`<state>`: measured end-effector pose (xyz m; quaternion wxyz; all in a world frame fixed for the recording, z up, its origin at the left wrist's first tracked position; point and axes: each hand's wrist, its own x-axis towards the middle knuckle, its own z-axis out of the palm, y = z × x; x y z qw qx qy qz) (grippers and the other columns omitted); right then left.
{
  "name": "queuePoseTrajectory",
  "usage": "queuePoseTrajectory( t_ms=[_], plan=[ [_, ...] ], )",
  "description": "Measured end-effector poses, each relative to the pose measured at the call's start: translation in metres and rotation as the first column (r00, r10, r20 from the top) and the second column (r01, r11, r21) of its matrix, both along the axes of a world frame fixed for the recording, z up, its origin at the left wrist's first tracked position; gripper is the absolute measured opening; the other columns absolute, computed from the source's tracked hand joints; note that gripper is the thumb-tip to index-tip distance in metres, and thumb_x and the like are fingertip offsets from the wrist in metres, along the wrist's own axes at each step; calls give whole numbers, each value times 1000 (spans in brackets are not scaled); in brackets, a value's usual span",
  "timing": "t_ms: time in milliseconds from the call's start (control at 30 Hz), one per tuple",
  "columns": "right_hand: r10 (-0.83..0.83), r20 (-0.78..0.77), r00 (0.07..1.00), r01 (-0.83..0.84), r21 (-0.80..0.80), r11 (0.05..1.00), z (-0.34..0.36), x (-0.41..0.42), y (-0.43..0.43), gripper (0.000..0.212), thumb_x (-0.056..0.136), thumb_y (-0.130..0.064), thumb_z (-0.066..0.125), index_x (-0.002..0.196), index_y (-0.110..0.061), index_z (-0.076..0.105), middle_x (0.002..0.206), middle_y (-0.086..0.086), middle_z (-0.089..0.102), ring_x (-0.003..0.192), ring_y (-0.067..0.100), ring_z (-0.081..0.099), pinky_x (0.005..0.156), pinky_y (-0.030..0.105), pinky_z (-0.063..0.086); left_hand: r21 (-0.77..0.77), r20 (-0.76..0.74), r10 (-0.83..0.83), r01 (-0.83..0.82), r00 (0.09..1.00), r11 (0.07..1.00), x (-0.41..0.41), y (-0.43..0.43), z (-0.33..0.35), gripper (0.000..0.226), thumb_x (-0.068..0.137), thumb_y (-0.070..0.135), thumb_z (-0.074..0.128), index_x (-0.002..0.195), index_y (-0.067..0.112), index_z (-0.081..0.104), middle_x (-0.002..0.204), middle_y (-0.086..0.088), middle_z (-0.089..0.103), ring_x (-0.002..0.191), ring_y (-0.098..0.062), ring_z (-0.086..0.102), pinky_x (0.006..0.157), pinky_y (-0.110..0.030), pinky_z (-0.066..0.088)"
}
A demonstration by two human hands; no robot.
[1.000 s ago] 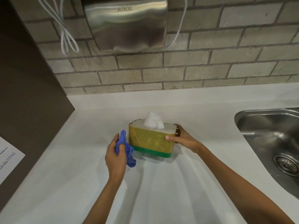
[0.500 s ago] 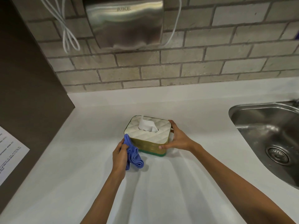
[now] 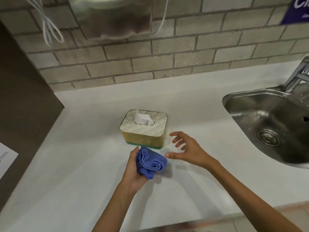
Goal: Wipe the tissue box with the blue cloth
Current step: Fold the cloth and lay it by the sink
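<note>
The tissue box stands upright on the white counter; it has a quilted white lid, yellow sides, a green base and a tissue poking out of the top. My left hand holds the bunched blue cloth just in front of the box, with a small gap between cloth and box. My right hand hovers to the right of the box with its fingers spread, holding nothing and touching nothing.
A steel sink with a tap lies at the right. A metal hand dryer and white cables hang on the brick wall behind. A dark panel bounds the counter's left side.
My right hand has let go of the box, which now stands flat on the counter. My left hand has drawn the cloth back from the box's left side to its front.
</note>
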<state>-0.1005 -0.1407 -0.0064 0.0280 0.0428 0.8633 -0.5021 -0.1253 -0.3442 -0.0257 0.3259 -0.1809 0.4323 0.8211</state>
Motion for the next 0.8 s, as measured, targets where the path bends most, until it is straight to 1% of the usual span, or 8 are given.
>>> queuePoseTrajectory(
  t_ms=[100, 200, 267, 367, 500, 567, 667, 800],
  plan=[
    [193, 2, 981, -187, 255, 948, 11, 36, -3, 78, 50, -63, 76, 119, -33, 55, 104, -9, 57, 89, 5, 55, 74, 14, 45, 112, 31, -78, 74, 996, 991, 9, 27, 7, 48, 91, 42, 46, 110, 1, 62, 107, -19, 68, 89, -29, 69, 71, -38, 61],
    [181, -89, 979, -135, 382, 914, 18, 51, 12, 56, 66, -46, 75, 115, -23, 63, 101, -2, 60, 89, 12, 57, 79, 25, 48, 125, -22, -216, 217, 976, 968, 14, 54, 12, 45, 89, 39, 47, 87, 4, 75, 91, -17, 76, 78, -27, 74, 64, -37, 61],
    [138, -130, 982, -80, 377, 923, 23, 56, 29, 37, 75, -34, 71, 107, -17, 69, 94, 3, 63, 82, 15, 58, 74, 29, 48, 72, -72, -306, 311, 949, 948, 17, 72, 14, 46, 86, 44, 46, 82, 11, 78, 94, -13, 76, 82, -25, 74, 76, -41, 56],
    [-19, -178, 984, 64, 250, 966, 25, 64, 65, 16, 82, -21, 62, 82, -6, 68, 72, 8, 62, 61, 14, 49, 60, 28, 43, -13, -127, -378, 380, 917, 925, 26, 103, 12, 46, 88, 53, 43, 102, 18, 71, 108, -6, 73, 100, -25, 68, 92, -47, 46],
    [-381, -86, 921, 367, -143, 919, 24, 85, 141, 8, 85, -7, 58, 79, -3, 62, 71, 7, 58, 63, 15, 52, 56, 24, 50, -25, -287, -480, 495, 829, 869, 46, 159, 15, 23, 85, 38, 55, 83, 19, 67, 73, 8, 70, 81, -8, 67, 73, -22, 54],
    [-493, 15, 870, 478, -265, 837, 21, 103, 183, 3, 86, -6, 58, 85, -6, 60, 79, 9, 62, 71, 19, 59, 58, 25, 57, -204, -329, -513, 471, 792, 858, 53, 190, 15, 15, 86, 24, 62, 98, 15, 67, 86, 4, 73, 83, -11, 69, 66, -20, 55],
    [-599, 113, 792, 604, -279, 746, 13, 137, 242, 1, 86, -5, 58, 86, -5, 57, 78, 8, 62, 71, 19, 60, 54, 20, 57, -450, -298, -487, 329, 821, 830, 63, 246, 5, 22, 87, 6, 59, 108, 8, 60, 100, -9, 67, 79, -17, 64, 66, -25, 52],
    [-699, 181, 692, 722, -214, 658, -2, 179, 304, 8, 85, -7, 61, 90, -1, 60, 77, 8, 58, 66, 17, 57, 45, 15, 53, -584, -317, -535, 283, 783, 761, 88, 319, -8, 11, 90, 11, 54, 98, 8, 61, 95, -11, 64, 84, -25, 60, 73, -35, 49]
  ],
)
